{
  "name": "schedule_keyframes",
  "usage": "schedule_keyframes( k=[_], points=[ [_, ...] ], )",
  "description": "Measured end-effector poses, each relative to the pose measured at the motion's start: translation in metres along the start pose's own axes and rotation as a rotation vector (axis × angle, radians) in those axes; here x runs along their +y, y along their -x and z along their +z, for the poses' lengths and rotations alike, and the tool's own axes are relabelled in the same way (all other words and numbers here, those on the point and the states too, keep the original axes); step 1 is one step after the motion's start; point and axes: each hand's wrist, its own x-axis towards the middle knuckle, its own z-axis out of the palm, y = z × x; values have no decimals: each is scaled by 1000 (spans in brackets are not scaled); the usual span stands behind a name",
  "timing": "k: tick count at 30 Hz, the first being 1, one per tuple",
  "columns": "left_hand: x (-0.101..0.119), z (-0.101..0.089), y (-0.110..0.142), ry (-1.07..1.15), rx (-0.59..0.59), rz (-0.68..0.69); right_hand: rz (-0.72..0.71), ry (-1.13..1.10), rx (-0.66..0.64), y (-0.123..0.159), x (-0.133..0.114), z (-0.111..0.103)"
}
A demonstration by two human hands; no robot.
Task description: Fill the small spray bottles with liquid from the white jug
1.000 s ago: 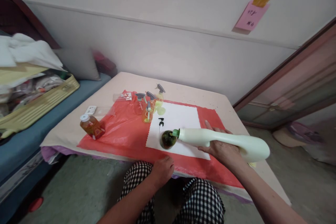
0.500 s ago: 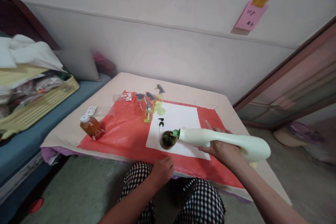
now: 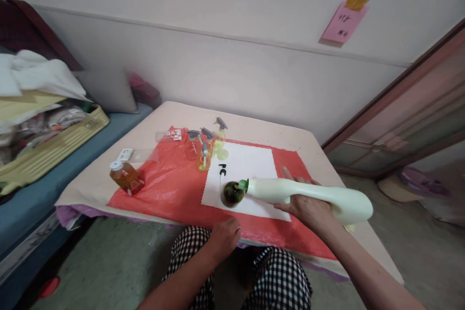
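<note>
Right hand grasps long pale-green plastic bottle, neck pointing left to dark round container; left hand, clenched, nearer container.

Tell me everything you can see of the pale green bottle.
The pale green bottle is long, smooth and opaque, and looks like plastic. It has a wide rounded end, a slimmer middle and a short neck with a darker green spout. It is held nearly on its side by the right hand, above the white sheet, neck toward the left. The spout is at the round dark container; whether they touch, or anything flows, I can't tell. No label shows on this side.
</note>
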Motion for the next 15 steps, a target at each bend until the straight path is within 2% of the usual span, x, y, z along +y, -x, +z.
schedule_keyframes(
  k=[6, 15],
  points=[
    [0, -2, 0, 4, -15, -7, 15, -2, 14, 0, 2, 2],
    [0, -4, 1, -7, -38, -41, -5, -30, 45, -2, -1, -6]
  ],
)
